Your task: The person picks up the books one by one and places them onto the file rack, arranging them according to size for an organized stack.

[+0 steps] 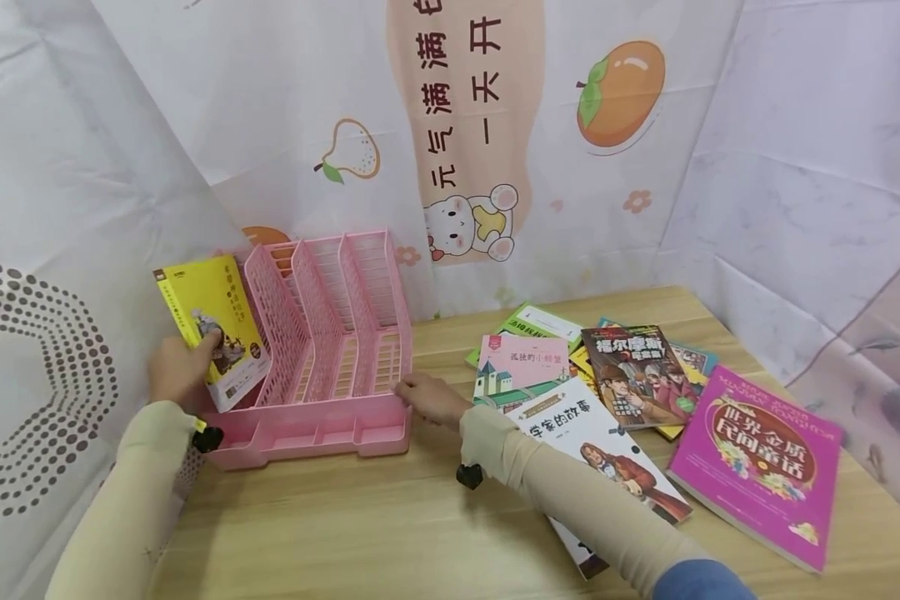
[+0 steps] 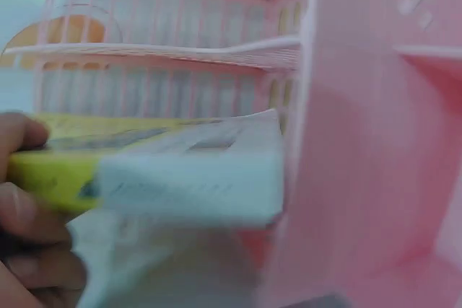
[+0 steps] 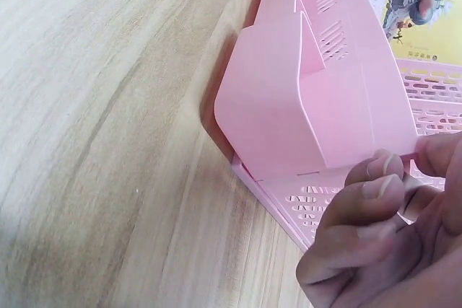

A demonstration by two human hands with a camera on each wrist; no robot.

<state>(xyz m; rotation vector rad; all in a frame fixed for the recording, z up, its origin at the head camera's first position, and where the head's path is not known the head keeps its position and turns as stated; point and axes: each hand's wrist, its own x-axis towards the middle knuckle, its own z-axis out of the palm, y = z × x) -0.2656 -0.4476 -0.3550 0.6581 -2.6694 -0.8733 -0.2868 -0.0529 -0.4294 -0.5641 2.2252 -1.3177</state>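
Observation:
A yellow book [image 1: 223,302] with a white lower part stands tilted at the left end of a pink desktop file rack [image 1: 307,414]. My left hand [image 1: 176,368] grips it by its left side, thumb across the cover. In the left wrist view, the book's white bottom end [image 2: 191,189] is just behind the rack's front wall [image 2: 346,135], beside the slatted dividers. At the rack's right front corner, my right hand [image 1: 433,402] pinches the rim of the front part. Close up in the right wrist view, that hand [image 3: 390,229] has thumb and fingertips at the pink edge.
Right of the rack lie several books: a pink one [image 1: 521,362], a white one [image 1: 592,442] under my right forearm, a dark comic-style one [image 1: 637,375] and a thick magenta one [image 1: 757,458]. A green book [image 1: 543,322] is behind them. Printed cloth hangs behind the wooden table [image 1: 330,525].

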